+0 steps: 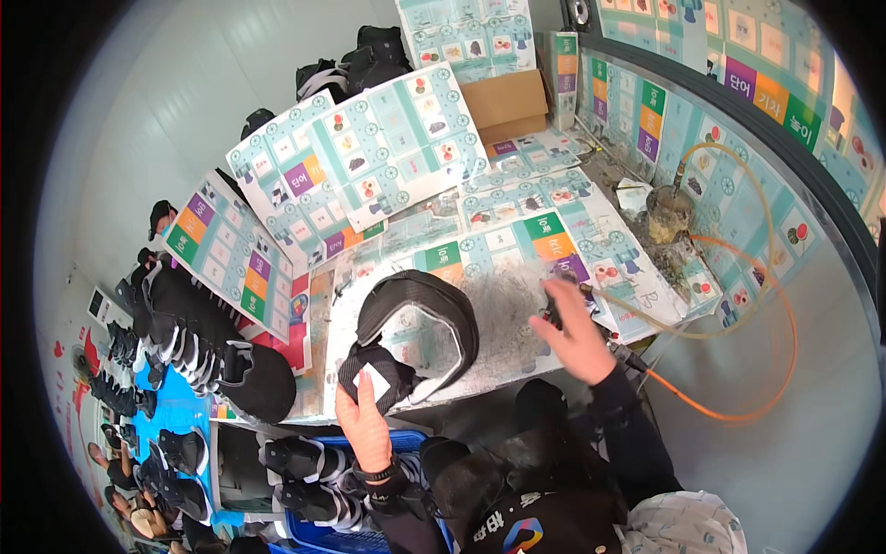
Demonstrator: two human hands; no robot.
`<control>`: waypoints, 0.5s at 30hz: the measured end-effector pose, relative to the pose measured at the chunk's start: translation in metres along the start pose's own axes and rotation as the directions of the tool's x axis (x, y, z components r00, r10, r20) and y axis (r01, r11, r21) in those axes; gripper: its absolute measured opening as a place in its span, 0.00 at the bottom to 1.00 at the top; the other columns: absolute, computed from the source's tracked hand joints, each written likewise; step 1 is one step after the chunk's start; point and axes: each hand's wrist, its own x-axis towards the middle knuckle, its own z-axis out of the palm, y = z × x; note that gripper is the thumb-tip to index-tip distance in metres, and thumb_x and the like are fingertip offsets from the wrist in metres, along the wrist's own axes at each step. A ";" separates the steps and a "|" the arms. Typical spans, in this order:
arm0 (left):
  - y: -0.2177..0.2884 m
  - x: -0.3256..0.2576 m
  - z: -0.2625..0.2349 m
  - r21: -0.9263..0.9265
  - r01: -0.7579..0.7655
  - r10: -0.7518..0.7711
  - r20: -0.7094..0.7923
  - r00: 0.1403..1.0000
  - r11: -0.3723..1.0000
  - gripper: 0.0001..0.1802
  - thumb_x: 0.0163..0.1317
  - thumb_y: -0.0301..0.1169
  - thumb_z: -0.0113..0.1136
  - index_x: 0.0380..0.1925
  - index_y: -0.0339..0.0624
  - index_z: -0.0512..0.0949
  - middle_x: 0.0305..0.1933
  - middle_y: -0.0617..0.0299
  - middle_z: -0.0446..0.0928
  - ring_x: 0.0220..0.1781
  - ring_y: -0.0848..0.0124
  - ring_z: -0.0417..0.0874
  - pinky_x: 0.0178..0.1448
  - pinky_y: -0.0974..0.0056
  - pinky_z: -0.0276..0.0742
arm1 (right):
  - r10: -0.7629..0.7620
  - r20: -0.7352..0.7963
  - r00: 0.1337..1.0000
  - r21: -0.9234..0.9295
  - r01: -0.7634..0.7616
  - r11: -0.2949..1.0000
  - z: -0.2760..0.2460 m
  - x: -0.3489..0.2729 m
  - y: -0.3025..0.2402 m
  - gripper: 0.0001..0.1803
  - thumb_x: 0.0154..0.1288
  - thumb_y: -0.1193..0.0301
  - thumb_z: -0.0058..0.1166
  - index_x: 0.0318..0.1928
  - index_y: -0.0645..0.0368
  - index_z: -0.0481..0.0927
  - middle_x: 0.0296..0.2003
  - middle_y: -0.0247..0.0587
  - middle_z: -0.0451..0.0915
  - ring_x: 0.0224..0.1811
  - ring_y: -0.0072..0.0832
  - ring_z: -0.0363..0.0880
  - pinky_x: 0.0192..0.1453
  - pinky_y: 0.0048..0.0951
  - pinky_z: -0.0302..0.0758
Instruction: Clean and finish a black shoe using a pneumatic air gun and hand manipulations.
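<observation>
- Black curved fabric piece, pale inner edge, bent into an open loop; located over the near part of the worktable, left of the right hand.
- Left hand, wristband worn: grasping the piece's near-left end, fingers beside a small white patch.
- Right hand, blurred: fingers spread about a dark tool; whether it grips, cannot tell.
- Hoses, two: one orange, one yellowish, both right of the table.
- Printed boards, upright along the far side.
- Black shoes, rowed at left.
- Blue crate, below the table edge, holding further shoes.
</observation>
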 end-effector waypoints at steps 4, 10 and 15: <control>-0.004 -0.012 0.004 -0.127 0.060 -0.059 0.005 0.998 0.990 0.20 0.80 0.31 0.61 0.66 0.34 0.78 0.62 0.59 0.82 0.60 0.70 0.82 0.67 0.63 0.77 | -0.020 -0.053 0.998 0.209 0.031 0.977 0.042 0.000 -0.049 0.32 0.78 0.55 0.61 0.68 0.69 0.75 0.67 0.63 0.75 0.73 0.56 0.71 0.78 0.46 0.67; -0.016 -0.018 -0.007 -0.292 0.065 -0.060 0.024 0.998 0.954 0.20 0.79 0.31 0.62 0.66 0.38 0.77 0.61 0.59 0.83 0.61 0.69 0.84 0.65 0.62 0.81 | 0.041 -0.146 0.988 0.367 0.016 0.930 0.063 -0.003 -0.063 0.19 0.81 0.63 0.58 0.52 0.71 0.85 0.57 0.53 0.84 0.64 0.48 0.80 0.71 0.40 0.72; -0.006 -0.023 -0.027 -0.395 0.143 -0.118 0.087 0.989 0.908 0.19 0.78 0.30 0.61 0.65 0.36 0.77 0.59 0.58 0.83 0.58 0.67 0.86 0.62 0.61 0.84 | 0.260 0.417 0.871 0.530 -0.465 0.709 0.043 0.006 -0.042 0.23 0.85 0.58 0.54 0.49 0.72 0.85 0.56 0.51 0.87 0.64 0.38 0.82 0.65 0.33 0.76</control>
